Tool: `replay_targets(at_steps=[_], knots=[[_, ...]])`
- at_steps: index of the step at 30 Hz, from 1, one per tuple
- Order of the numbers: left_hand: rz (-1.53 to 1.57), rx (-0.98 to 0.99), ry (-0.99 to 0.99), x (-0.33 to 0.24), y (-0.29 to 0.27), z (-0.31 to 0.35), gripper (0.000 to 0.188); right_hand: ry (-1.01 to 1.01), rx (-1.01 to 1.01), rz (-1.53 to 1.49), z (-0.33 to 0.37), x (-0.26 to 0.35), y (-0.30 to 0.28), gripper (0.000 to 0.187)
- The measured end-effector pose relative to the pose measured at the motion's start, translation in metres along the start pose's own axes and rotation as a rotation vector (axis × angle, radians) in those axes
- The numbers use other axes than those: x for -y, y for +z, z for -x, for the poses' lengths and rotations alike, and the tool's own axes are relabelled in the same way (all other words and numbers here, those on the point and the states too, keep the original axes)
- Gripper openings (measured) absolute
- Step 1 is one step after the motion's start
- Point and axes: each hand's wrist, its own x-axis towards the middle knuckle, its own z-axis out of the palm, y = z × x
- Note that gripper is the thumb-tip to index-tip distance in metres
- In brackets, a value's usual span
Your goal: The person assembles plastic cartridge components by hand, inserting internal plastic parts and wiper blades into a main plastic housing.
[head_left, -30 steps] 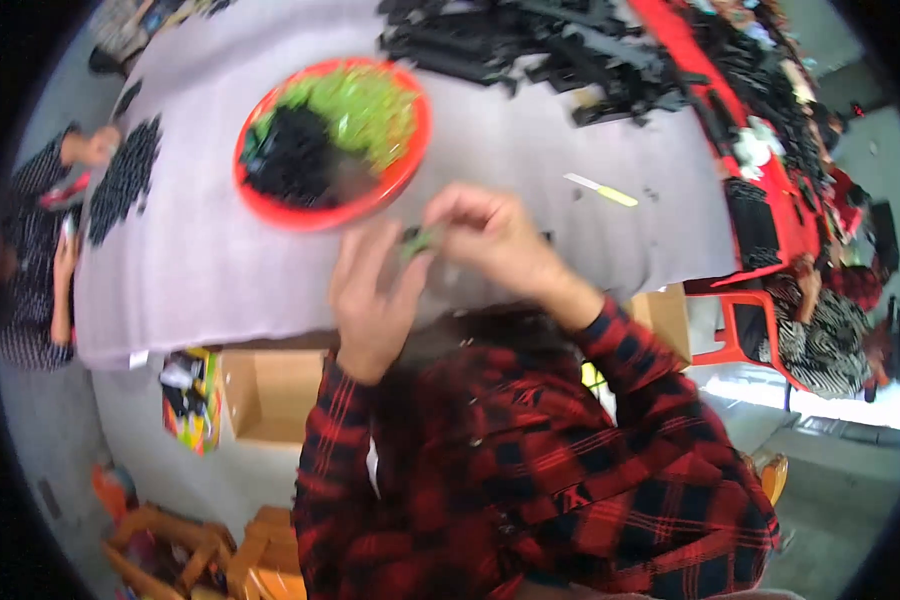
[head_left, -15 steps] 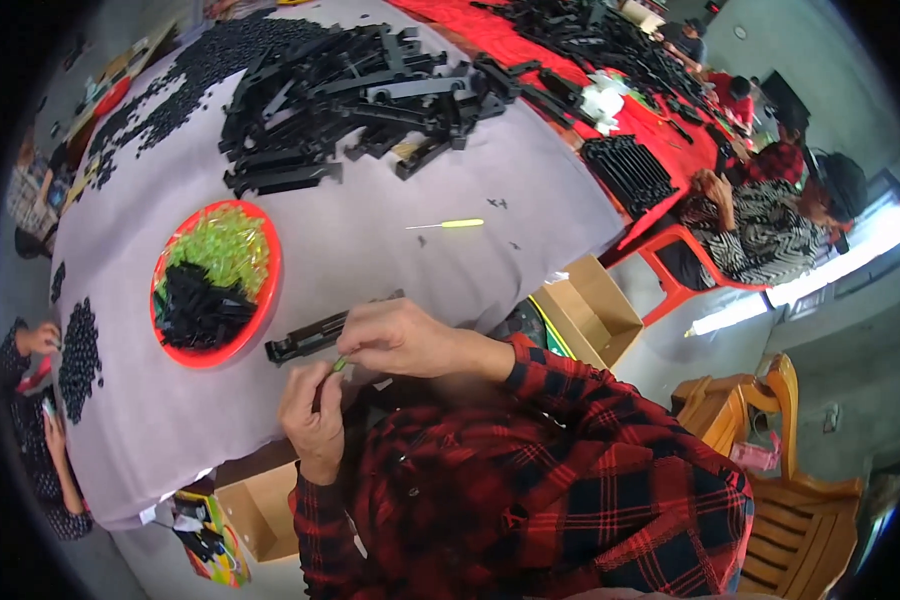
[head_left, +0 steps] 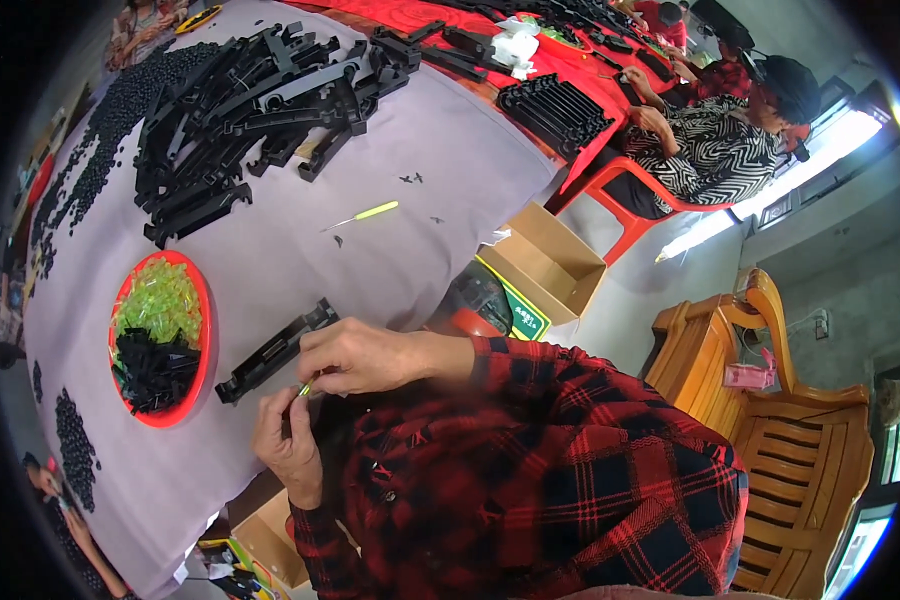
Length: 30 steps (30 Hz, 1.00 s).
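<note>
My left hand (head_left: 288,445) and my right hand (head_left: 355,356) meet at the table's near edge, both closed in a pinch. Between their fingertips sits a small yellow-green plastic piece (head_left: 305,389), mostly covered by the fingers. Just beyond the hands, a long black plastic rail (head_left: 278,352) lies on the cloth, partly behind my right hand. Left of it stands a red oval tray (head_left: 208,345). Clear yellow-green pieces (head_left: 160,298) fill its far part, and slim black pieces (head_left: 155,368) its near part. A thin pick with a yellow handle (head_left: 375,210) lies farther off.
A heap of black rails (head_left: 260,110) covers the far table, beside scattered small black parts (head_left: 110,130). More small black parts (head_left: 75,450) lie at left. An open cardboard box (head_left: 545,260) stands at right, near a wooden bench (head_left: 800,480). Co-workers sit at a red-covered table (head_left: 600,90).
My view has swung to the right, so the table things sit farther left in it. Both hands keep pinching the green piece, and more of the black rail shows beyond them.
</note>
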Motion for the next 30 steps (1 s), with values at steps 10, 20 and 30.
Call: replay_targets(at_steps=[10,20,30], knots=[[-0.664,-0.025,0.354,0.013,-0.027,-0.033,0.056,0.157,-0.156,0.153,0.004,-0.01,-0.005,0.011],[-0.821,0.004,0.293,0.03,-0.031,-0.047,0.059,0.407,-0.216,-0.097,0.001,-0.032,-0.019,0.007],[-0.736,0.044,0.301,0.029,-0.028,-0.045,0.035,0.31,-0.123,0.29,-0.017,-0.016,-0.006,0.012]])
